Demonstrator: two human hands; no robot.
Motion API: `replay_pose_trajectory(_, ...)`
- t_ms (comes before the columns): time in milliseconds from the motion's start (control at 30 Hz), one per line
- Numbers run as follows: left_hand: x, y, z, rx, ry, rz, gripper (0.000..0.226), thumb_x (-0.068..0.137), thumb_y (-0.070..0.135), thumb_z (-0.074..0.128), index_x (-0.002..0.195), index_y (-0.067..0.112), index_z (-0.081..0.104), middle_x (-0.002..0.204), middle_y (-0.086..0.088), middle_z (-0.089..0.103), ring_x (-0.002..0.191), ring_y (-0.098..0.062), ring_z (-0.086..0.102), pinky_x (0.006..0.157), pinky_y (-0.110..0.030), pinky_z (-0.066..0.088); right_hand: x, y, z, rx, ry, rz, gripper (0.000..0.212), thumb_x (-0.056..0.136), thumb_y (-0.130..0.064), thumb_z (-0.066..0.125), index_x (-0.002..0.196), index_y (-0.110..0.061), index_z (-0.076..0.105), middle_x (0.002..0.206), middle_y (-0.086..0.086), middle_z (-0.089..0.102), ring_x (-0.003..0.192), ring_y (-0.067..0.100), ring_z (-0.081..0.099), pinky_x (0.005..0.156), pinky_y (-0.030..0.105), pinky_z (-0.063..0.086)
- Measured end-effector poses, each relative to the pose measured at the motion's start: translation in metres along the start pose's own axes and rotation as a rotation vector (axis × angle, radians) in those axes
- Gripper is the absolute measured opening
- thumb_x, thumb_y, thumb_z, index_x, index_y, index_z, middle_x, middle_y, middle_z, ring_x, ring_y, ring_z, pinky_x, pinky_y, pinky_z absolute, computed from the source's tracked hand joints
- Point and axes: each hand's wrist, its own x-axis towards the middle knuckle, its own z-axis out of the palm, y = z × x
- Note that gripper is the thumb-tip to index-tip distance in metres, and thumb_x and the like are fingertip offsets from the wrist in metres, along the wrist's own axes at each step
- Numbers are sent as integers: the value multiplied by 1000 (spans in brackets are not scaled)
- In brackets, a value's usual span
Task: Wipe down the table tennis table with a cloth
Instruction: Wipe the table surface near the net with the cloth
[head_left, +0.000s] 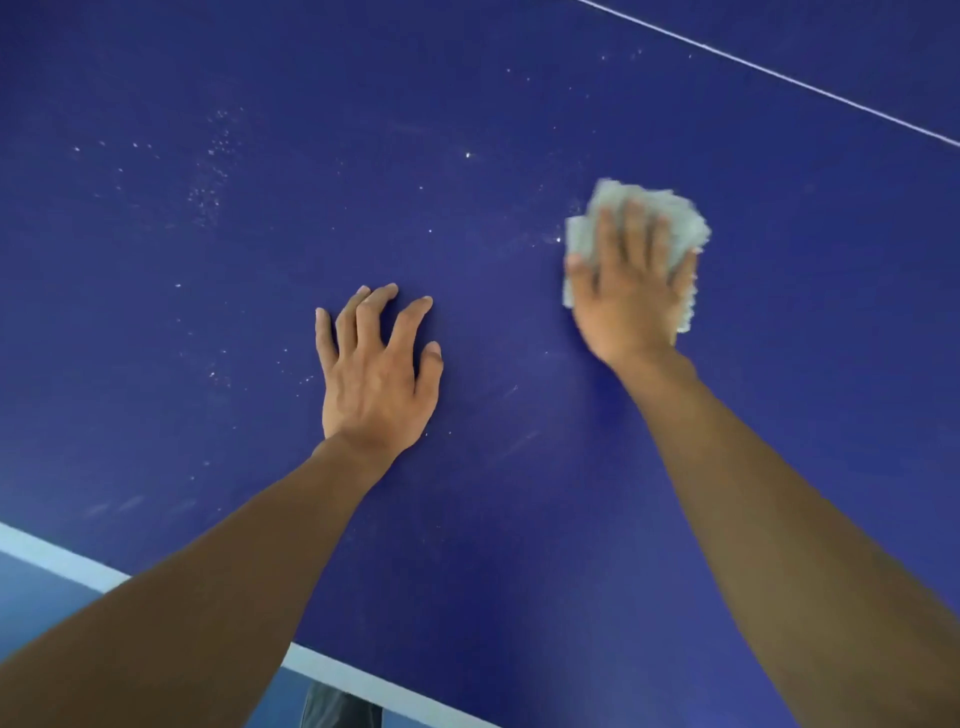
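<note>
Dark blue, white-edged table tennis desk (493, 519), with crumpled pale grey cloth (670, 218) right of centre under the flat, straight-fingered grip of the right hand (631, 291), pressed down for wiping. The left hand (376, 374), grip spread and empty, likely braces the reach; white specks (213, 171) lie leftward.

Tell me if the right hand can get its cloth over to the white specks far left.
Probably yes: bare table tennis table lies between the cloth and the white specks, and the left hand rests nearer the edge, off that path. A lean may help.
</note>
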Motion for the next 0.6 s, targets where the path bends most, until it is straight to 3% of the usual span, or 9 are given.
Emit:
replay_pose_trajectory(100, 2, 1, -1, 11, 4, -12, 49, 100, 44, 39, 144, 25, 51, 152, -8, 40, 148, -32, 30, 126, -60, 9, -33, -11, 11, -109, -22, -423, 66, 106, -57, 16, 166, -29, 15, 175, -1, 6, 161, 28, 2, 125, 65, 1)
replay_pose_trajectory(167, 3, 2, -1, 12, 1, -14, 49, 99, 44, 41, 143, 25, 51, 152, -8, 40, 148, -32, 31, 126, -60, 10, -50, 10, 13, -143, -19, -520, 65, 107, -58, 21, 165, -28, 22, 174, -1, 13, 161, 26, 7, 126, 63, 9)
replay_pose_trajectory(233, 3, 3, -1, 9, 2, -8, 49, 98, 44, 42, 143, 25, 51, 152, -8, 41, 148, -33, 31, 126, -60, 10, -52, 44, 5, -126, -25, -435, 65, 107, -59, 21, 165, -30, 20, 174, -3, 13, 161, 25, 8, 126, 62, 10)
replay_pose_trajectory(333, 4, 3, -1, 21, -2, -9, 49, 97, 43, 43, 142, 24, 51, 151, -10, 40, 148, -34, 31, 126, -60, 9, -26, 80, -13, -69, -16, -85, 69, 102, -59, 13, 166, -32, 15, 175, -3, 8, 161, 25, 3, 126, 61, 4)
replay_pose_trajectory(400, 5, 4, -2, 33, -10, -10, 50, 97, 43, 42, 143, 23, 51, 151, -11, 40, 149, -34, 30, 126, -60, 9, 1, 75, -21, -10, 36, 191, 71, 100, -55, 8, 166, -29, 11, 174, 0, 6, 160, 28, 3, 124, 65, 6)
replay_pose_trajectory(467, 4, 5, -2, 40, -18, -9, 51, 97, 43, 41, 143, 22, 51, 152, -11, 39, 149, -34, 30, 126, -60, 9, 25, 47, -24, 20, 50, 342, 67, 103, -51, 9, 166, -28, 2, 175, 2, -3, 160, 29, -4, 123, 68, 3)
replay_pose_trajectory(533, 5, 5, -3, 48, -22, -11, 52, 97, 42, 39, 143, 21, 51, 152, -11, 38, 149, -34, 29, 126, -60, 8, 29, 15, -16, 19, 4, 179, 64, 106, -50, 11, 166, -30, -1, 175, 1, -7, 160, 28, -9, 123, 68, -2)
replay_pose_trajectory(600, 5, 5, -3, 48, -30, -12, 52, 97, 42, 39, 143, 21, 50, 153, -11, 37, 149, -34, 29, 126, -59, 7, 3, -3, -5, -39, -26, -182, 64, 107, -52, 14, 167, -30, 7, 175, 1, -1, 161, 28, -4, 124, 67, 1)
